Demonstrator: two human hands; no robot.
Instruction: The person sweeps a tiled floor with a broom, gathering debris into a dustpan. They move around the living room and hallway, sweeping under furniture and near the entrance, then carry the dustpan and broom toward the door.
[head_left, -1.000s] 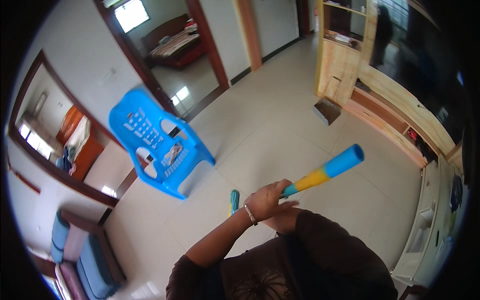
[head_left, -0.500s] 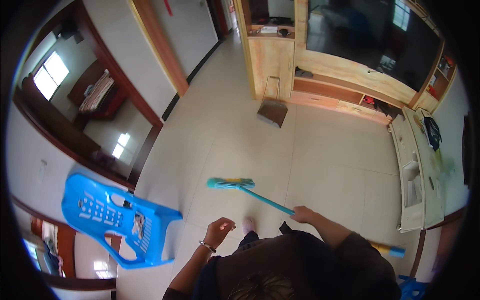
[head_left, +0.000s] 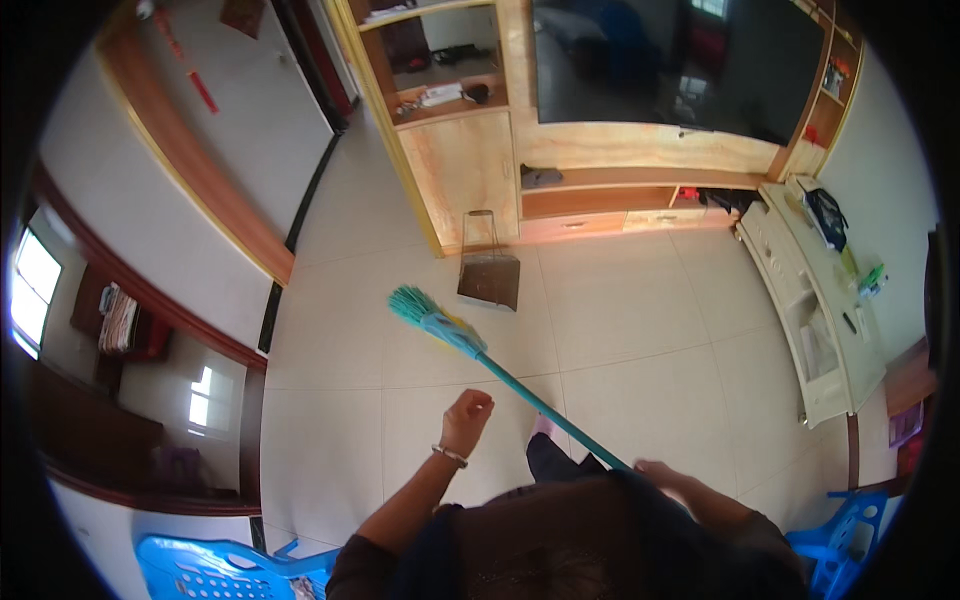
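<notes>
A green broom handle (head_left: 545, 405) runs up and left from my right hand (head_left: 662, 478), whose fingers are wrapped around it near my body. At its far end the broom head (head_left: 433, 318), with green bristles and a blue and yellow collar, is over the tiled floor. Close to the bristles stands a dark metal dustpan (head_left: 490, 283) with an upright wire handle. My left hand (head_left: 468, 420) is free of the broom, its fingers curled in with nothing seen in them; a bracelet (head_left: 450, 456) circles the wrist.
A blue plastic chair (head_left: 215, 568) is at the lower left, another blue seat (head_left: 840, 540) at the lower right. Ahead is a wooden cabinet (head_left: 465, 185) with a large television (head_left: 680, 75). A cream cabinet (head_left: 815, 310) lines the right wall; a doorway (head_left: 190, 370) opens left.
My view has turned left and moved forward toward the dustpan. The broom head has swung so its bristles point up and left. My left hand's fingers have curled in more.
</notes>
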